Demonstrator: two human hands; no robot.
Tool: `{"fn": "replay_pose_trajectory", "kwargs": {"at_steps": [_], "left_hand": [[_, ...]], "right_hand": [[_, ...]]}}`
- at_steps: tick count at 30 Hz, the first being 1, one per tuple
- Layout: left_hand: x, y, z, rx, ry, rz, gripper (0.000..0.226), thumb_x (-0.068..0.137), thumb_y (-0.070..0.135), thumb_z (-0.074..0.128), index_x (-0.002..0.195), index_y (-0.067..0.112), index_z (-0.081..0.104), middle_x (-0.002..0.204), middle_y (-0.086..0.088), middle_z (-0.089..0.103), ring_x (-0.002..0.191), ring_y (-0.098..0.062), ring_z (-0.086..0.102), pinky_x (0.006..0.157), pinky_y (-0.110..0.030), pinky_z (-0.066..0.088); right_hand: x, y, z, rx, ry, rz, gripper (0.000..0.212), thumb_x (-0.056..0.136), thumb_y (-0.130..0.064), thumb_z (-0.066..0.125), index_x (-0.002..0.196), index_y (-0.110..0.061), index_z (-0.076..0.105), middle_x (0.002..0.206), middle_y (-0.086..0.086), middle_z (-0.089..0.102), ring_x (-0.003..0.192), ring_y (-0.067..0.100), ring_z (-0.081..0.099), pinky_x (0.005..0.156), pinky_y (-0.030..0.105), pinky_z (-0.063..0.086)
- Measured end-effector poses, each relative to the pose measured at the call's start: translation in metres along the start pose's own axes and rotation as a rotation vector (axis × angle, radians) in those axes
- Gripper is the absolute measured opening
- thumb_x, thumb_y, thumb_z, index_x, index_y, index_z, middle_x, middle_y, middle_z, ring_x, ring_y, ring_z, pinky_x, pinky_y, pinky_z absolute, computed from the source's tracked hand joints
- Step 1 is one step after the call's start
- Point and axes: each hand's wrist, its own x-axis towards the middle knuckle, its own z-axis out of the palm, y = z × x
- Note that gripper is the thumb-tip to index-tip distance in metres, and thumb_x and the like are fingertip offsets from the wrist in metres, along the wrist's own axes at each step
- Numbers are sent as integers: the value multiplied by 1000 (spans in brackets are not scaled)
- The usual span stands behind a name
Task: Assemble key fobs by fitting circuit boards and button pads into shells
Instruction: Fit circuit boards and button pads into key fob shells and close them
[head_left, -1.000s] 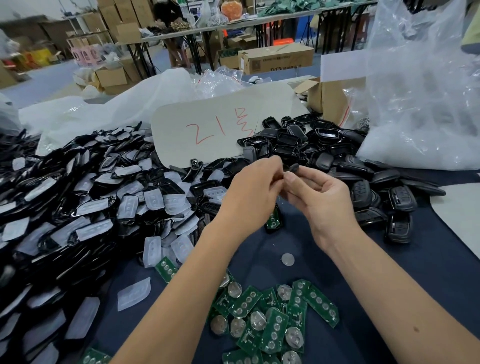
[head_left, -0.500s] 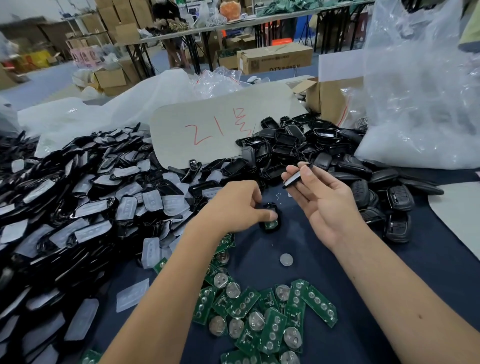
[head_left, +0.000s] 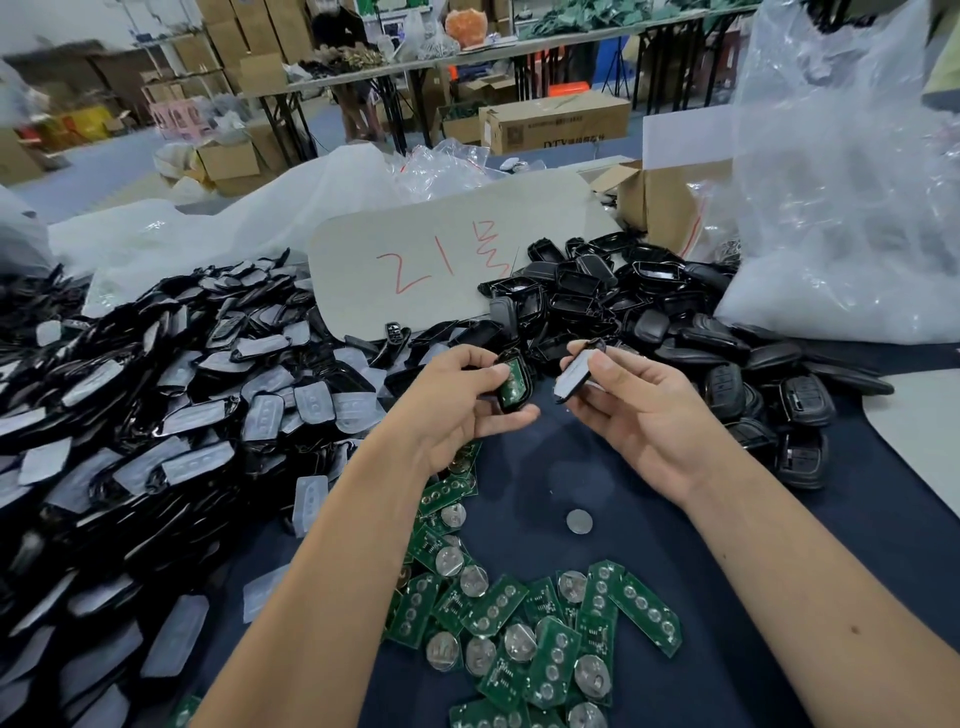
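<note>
My left hand (head_left: 457, 405) grips a black shell half with a green circuit board (head_left: 513, 382) seated in it, tilted up above the dark blue table. My right hand (head_left: 636, 405) pinches another black shell half with a pale button pad (head_left: 574, 375) in it, a short gap to the right of the first. Loose green circuit boards (head_left: 540, 629) with coin cells lie in a heap near the front edge. A big pile of shells with button pads (head_left: 171, 415) fills the left side. Empty black shells (head_left: 623, 301) are heaped behind my hands.
A single coin cell (head_left: 579, 521) lies on the blue table (head_left: 779, 545) below my right wrist. Finished black fobs (head_left: 800, 410) sit at the right. A card with red writing (head_left: 441, 260), a cardboard box (head_left: 670, 202) and a large clear plastic bag (head_left: 857, 208) stand behind.
My left hand picked the shell with the green board up off the table and raised it level with the padded shell. My right hand barely moved.
</note>
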Motion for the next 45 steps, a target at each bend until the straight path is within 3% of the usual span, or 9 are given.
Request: {"fn": "replay_pose_trajectory", "kwargs": {"at_steps": [7,11,17,23,28,34,39,42,45], "left_hand": [[2,-2,0,23,11,51,11,101,1,60,99,8,50,92,-25,62,67,-31,69,54,-29,60],[4,-4,3,3,-11,71,14,101,0,59,96,8,49,72,-13,71,62,-29,73,53,-31,61],[4,-8,4,-20,-3,107,15,101,0,59,98,9,48,82,-16,73,69,-34,75,59,-37,63],[4,-12,14,94,114,250,18,96,7,71,94,6,53,93,-31,65,72,-31,71,61,-37,62],[2,-17,27,297,147,406,18,89,11,80,83,8,64,63,-4,65,61,-15,66,61,-33,63],[-5,-15,36,468,130,462,12,88,4,79,92,15,80,81,1,78,77,-14,77,68,-34,65],[-8,-8,34,713,65,509,20,87,7,76,97,22,82,82,8,78,75,-11,74,77,-37,64],[-10,-5,32,752,28,540,23,77,13,87,93,28,82,82,13,77,75,-6,73,75,-27,61],[-8,-5,29,761,45,545,26,70,17,92,89,31,80,80,13,75,72,-9,72,73,-28,61]], "right_hand": [[-2,5,7,-46,-32,-14,33,84,-17,70,113,-2,73,103,9,77,96,17,73,94,32,60],[-2,5,8,-44,-5,-32,33,83,-15,69,112,-1,72,100,10,77,92,18,73,88,31,62],[-2,5,9,-60,25,-39,32,81,-14,69,110,1,72,97,11,77,90,19,73,90,33,62],[-1,4,6,-126,128,-83,32,72,-19,78,100,-4,78,89,8,77,82,16,72,82,28,63],[-1,5,5,-215,202,-141,25,67,-23,84,89,-11,81,83,3,77,76,11,70,74,24,61],[-2,7,4,-291,267,-181,10,78,-13,87,87,-14,83,85,7,79,77,14,71,72,24,60],[-2,8,5,-365,292,-219,12,78,-15,89,79,-26,85,82,6,80,76,16,74,71,26,62],[-1,9,5,-378,322,-221,13,74,-21,92,82,-17,84,82,10,79,74,19,74,73,34,62],[0,10,4,-427,350,-222,20,71,-28,95,82,-16,82,81,10,79,72,20,72,77,43,61]]}}
